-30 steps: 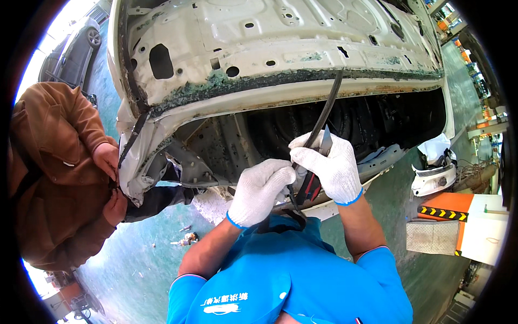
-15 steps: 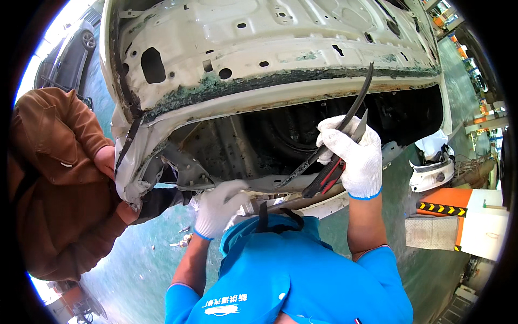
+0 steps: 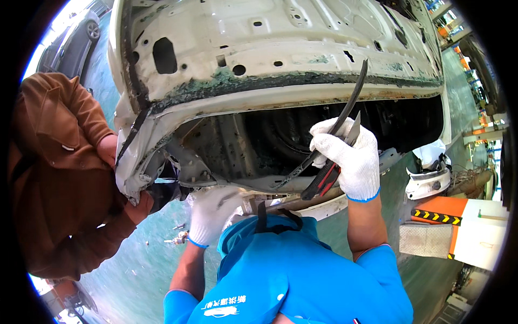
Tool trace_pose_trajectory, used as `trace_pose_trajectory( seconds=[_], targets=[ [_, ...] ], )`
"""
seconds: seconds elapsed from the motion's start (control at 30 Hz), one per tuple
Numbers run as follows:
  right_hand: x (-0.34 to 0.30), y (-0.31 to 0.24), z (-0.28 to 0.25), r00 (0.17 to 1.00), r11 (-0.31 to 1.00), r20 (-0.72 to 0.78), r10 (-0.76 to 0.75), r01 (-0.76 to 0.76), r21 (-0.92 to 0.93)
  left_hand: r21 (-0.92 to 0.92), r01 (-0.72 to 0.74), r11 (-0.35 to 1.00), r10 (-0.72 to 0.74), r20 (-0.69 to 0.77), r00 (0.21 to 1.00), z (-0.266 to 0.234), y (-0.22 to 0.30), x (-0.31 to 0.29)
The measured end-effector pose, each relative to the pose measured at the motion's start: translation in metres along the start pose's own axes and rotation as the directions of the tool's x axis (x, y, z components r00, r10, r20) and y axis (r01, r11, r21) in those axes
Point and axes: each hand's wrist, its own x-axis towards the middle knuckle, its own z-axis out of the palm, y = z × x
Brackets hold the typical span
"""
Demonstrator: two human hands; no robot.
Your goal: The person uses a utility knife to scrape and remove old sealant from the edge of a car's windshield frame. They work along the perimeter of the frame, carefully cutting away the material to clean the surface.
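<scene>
I had two hands at work, both in white knitted gloves with blue cuffs, by one stripped white metal car body (image 3: 302,56). My right hand (image 3: 350,159) was closed around two things: one long, curved, black flexible strip (image 3: 353,98) and one utility knife (image 3: 325,181) with a black-and-red handle and a grey pointed blade. Both lay across my view of the car body's wide dark opening (image 3: 402,121), the strip's upper tip reaching over the white panel above it. My left hand (image 3: 210,213) was blurred near the car body's lower edge, so I could not tell whether it gripped anything.

One co-worker in a brown jacket (image 3: 62,178) stood at the car body's left corner, taking up that side, two hands at its crumpled edge. A few small metal pieces (image 3: 175,237) lay on the green floor (image 3: 372,259) below that corner. Right of the car body were one white plastic part with dark trim (image 3: 428,184) and one orange-and-white cabinet (image 3: 483,232); beyond its left side stood one dark car (image 3: 73,47).
</scene>
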Motion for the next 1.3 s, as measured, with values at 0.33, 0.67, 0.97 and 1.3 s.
trace_pose_trajectory(
  seconds=[0.33,0.67,0.97,1.3],
  targets=[
    [-0.013,-0.005,0.007,0.993,0.997,0.106,0.05,-0.043,-0.066,-0.147,-0.363,0.92,0.369,0.018,0.929,0.039,0.088,0.049],
    [-0.022,0.007,0.0,0.966,0.981,0.225,0.129,-0.09,-0.172,-0.219,-0.304,0.927,0.334,0.118,0.935,0.04,0.087,0.048],
    [-0.018,0.001,0.004,0.951,0.971,0.271,0.151,-0.092,-0.22,-0.207,-0.182,0.961,0.222,0.191,0.956,0.038,0.082,0.048],
    [-0.015,0.004,0.003,0.951,0.953,0.279,0.135,-0.047,-0.299,-0.418,-0.058,0.906,0.209,0.326,0.922,0.034,0.07,0.052]
  ],
)
